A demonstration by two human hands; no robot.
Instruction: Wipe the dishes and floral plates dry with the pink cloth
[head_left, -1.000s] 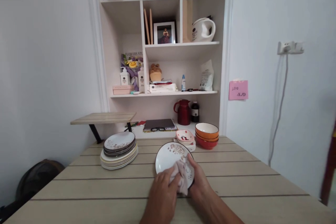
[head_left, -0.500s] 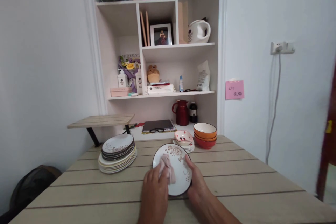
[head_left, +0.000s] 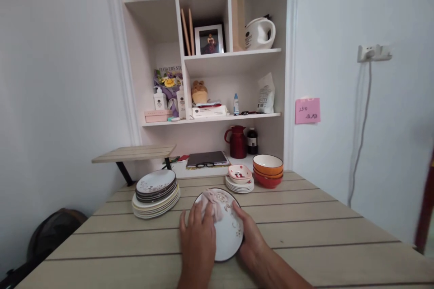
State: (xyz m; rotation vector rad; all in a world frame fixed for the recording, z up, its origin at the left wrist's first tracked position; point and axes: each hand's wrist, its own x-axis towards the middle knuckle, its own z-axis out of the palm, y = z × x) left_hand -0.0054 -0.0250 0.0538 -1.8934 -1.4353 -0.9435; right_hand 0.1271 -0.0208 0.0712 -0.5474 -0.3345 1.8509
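Observation:
A white plate [head_left: 228, 239] with a dark rim and brown flower print is held tilted above the front of the table. My right hand [head_left: 252, 239] grips its right edge, thumb on the face and fingers hidden beneath. My left hand [head_left: 199, 239] presses a crumpled pale pink cloth [head_left: 213, 205] against the plate's upper left part, its fingers bent over the cloth. Left of the plate stands a stack of plates [head_left: 156, 194], dark-rimmed ones on top of yellowish-rimmed ones.
Behind the plate are small dishes [head_left: 240, 179] in a stack and orange and red bowls [head_left: 267, 171]. A raised wooden shelf [head_left: 135, 152] overhangs the table's back left. Farther back sit a laptop [head_left: 206, 159], glasses [head_left: 205, 165] and a red jug [head_left: 236, 142].
My left hand and the cloth have moved up the plate toward its far left rim. The plate has come slightly nearer and left. The camera view has shifted a little.

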